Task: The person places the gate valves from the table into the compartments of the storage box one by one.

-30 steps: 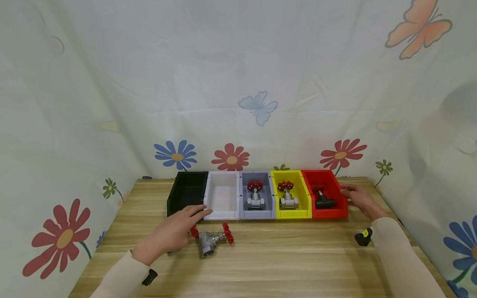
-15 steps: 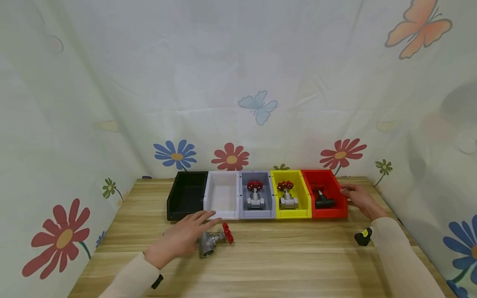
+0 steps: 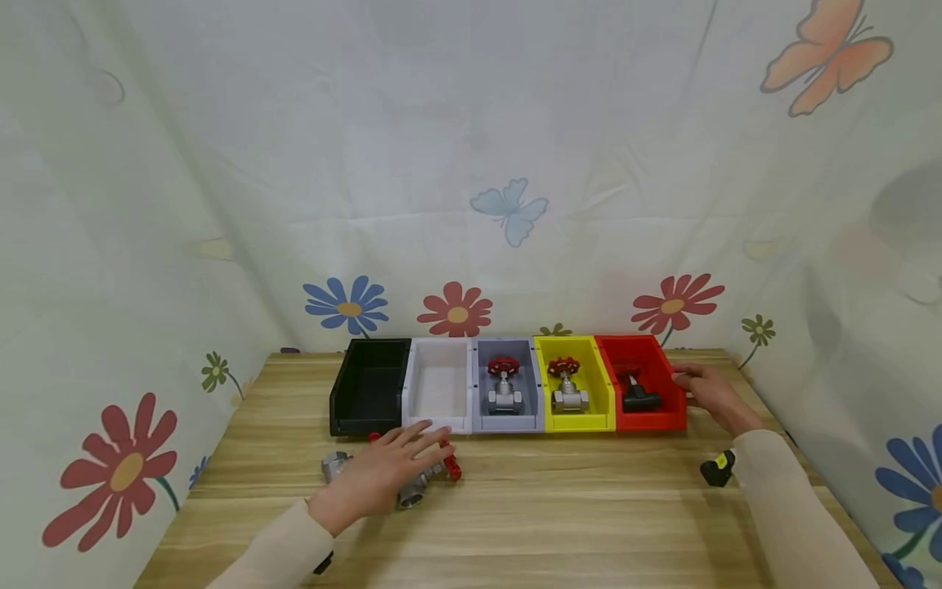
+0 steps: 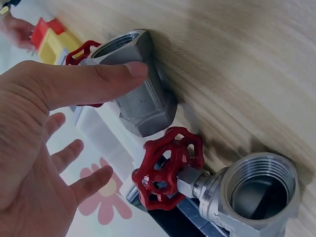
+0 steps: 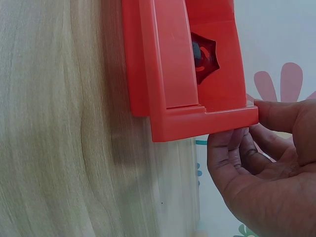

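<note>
My left hand [image 3: 377,474] is over two metal valves with red handwheels, its fingers spread. In the left wrist view, the thumb of this hand [image 4: 54,113] crosses in front of one valve [image 4: 148,106]; whether it touches cannot be told. The other valve [image 4: 256,197] lies beside it, also partly hidden by the hand in the head view [image 3: 334,465]. My right hand [image 5: 266,158] grips the outer side wall of the red bin [image 5: 177,121], thumb at the rim and fingers curled against the outside. A dark valve [image 3: 640,399] lies in that bin.
To the left of the red bin stand a black bin [image 3: 370,393], a white bin [image 3: 440,384], a grey bin [image 3: 508,424] holding a valve [image 3: 504,397] and a yellow bin [image 3: 577,424] holding another [image 3: 569,397]. A small black-and-yellow object [image 3: 717,468] is near the right sleeve.
My left hand has moved right and slightly toward the table's front, from above the left valve to over the right one, uncovering the left valve's metal end. My right hand has stayed at the red bin.
</note>
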A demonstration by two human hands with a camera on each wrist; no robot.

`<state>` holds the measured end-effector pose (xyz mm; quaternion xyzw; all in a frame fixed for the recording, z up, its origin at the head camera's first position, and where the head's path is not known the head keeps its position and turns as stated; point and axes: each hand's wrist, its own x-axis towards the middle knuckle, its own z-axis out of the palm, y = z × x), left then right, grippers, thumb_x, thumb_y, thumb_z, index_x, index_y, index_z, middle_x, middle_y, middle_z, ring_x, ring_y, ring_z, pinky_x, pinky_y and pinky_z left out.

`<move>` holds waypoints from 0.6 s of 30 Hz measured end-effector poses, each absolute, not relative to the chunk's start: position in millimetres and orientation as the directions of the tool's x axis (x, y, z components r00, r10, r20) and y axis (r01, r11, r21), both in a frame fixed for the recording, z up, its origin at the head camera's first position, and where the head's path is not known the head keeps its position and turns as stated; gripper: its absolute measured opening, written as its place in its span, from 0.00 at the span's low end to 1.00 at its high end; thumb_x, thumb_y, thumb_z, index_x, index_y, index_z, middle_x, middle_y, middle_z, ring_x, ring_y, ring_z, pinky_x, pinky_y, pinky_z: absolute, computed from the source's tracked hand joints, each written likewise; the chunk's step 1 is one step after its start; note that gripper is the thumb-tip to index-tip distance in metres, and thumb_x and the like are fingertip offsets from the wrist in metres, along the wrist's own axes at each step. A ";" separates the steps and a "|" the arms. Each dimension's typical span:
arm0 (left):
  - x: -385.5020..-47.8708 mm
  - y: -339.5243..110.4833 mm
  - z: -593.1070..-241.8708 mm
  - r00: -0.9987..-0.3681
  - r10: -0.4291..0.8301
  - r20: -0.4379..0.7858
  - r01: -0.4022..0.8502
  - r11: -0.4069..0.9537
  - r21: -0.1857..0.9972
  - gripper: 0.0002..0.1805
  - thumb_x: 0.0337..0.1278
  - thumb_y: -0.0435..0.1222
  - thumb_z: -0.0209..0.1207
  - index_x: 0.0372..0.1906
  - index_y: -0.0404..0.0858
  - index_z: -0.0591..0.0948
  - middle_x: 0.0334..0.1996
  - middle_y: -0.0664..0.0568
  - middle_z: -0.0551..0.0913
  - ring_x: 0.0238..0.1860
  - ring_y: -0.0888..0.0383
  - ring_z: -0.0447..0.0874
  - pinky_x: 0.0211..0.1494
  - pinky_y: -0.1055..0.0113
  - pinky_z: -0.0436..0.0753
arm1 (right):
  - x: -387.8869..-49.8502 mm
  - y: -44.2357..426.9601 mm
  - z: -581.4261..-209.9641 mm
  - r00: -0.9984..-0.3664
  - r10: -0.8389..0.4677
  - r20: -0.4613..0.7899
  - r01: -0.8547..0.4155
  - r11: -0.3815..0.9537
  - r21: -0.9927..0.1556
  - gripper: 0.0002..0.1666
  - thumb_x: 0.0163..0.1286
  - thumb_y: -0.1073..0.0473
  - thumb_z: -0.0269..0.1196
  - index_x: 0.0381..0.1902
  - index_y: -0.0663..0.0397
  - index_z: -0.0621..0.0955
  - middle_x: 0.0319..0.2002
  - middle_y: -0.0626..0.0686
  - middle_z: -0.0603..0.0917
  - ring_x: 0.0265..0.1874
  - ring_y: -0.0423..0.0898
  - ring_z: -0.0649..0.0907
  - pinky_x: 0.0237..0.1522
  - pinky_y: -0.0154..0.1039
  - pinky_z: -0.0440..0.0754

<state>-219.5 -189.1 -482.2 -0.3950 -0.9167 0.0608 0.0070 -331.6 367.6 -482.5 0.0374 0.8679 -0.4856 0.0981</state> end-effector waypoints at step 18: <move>-225.2 -178.6 -486.7 -0.680 0.721 -0.135 0.733 0.675 -0.085 0.59 0.38 0.34 0.77 0.77 0.55 0.56 0.77 0.57 0.58 0.76 0.50 0.57 0.73 0.48 0.68 | -332.4 366.8 -484.9 -0.976 -0.014 -0.219 0.181 0.514 -0.838 0.32 0.80 0.55 0.42 0.74 0.68 0.56 0.71 0.72 0.62 0.65 0.66 0.70 0.65 0.58 0.74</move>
